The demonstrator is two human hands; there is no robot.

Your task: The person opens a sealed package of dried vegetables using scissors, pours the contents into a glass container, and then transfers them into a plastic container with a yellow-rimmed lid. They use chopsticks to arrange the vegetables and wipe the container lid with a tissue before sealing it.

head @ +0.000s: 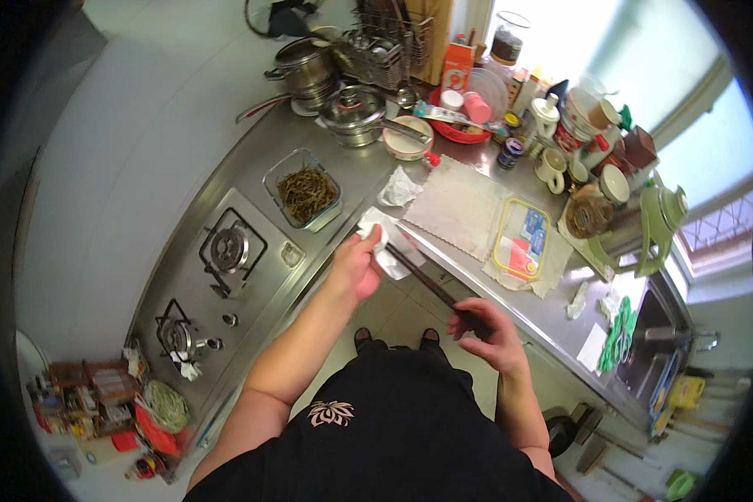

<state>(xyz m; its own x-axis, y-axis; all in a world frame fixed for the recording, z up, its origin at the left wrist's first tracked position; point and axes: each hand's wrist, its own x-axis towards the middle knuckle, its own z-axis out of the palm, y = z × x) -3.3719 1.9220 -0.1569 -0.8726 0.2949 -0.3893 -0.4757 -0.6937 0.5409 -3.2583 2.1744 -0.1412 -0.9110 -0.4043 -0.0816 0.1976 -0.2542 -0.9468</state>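
My left hand (357,267) pinches a white paper tissue (396,267) folded around one end of dark, slender chopsticks (421,274). They slant down to the right above the floor, past the counter's front edge. Their lower end meets the fingertips of my right hand (486,329), whose thumb stands apart from the curved fingers; whether it touches them is unclear. Just beyond the left hand, a crumpled tissue (400,187) lies on the steel counter (364,172). To the left stands a glass container (323,219) of dark shredded food (307,193).
A gas stove (260,251) lies left. Behind are a lidded saucepan (352,119), a bowl (408,139) and a red basket (458,133). A yellow-rimmed lid (508,251) rests on a pale mat (461,201). Green jug (656,229) and sink (649,314) are right.
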